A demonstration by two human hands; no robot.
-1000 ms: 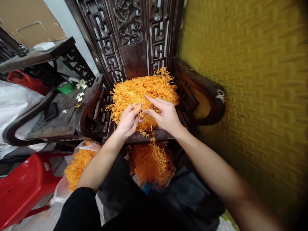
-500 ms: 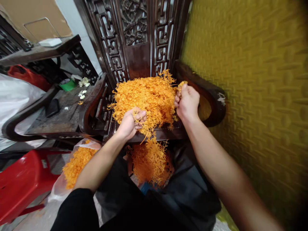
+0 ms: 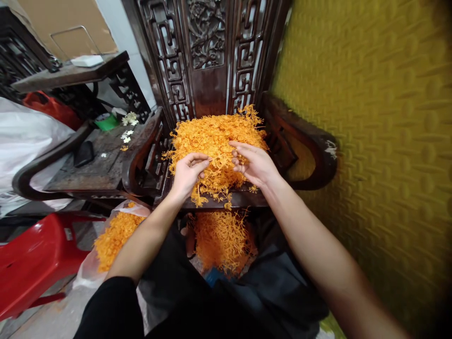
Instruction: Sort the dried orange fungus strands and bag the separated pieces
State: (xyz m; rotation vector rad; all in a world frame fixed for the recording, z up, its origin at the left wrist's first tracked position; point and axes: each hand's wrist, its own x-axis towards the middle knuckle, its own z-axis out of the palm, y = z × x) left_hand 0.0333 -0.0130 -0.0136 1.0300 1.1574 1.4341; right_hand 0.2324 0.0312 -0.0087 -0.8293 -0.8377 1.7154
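A heaped pile of orange, thin-branched plastic-looking sprigs point(image 3: 212, 129) lies on the seat of a dark carved wooden chair point(image 3: 212, 92). Over the pile's front left, my left hand point(image 3: 187, 173) is closed in a pinch on an orange sprig point(image 3: 199, 199), part of which hangs below the fingers. Close by on the right, my right hand point(image 3: 256, 164) hovers above the pile with its fingers apart; nothing shows clearly in it. Between my legs, under the seat edge, sits a mass of bare orange stems point(image 3: 222, 240).
A bag of orange pieces point(image 3: 118, 238) stands left of my leg, beside a red plastic stool point(image 3: 38, 263). Another wooden chair point(image 3: 84, 174) bears green tape point(image 3: 106, 122) and a black wallet-like object point(image 3: 84, 153). A yellow textured surface point(image 3: 381, 117) rises on the right.
My right hand has come left from the chair's right arm to over the pile and its fingers have opened. My left hand has turned palm down. The view has shifted slightly left.
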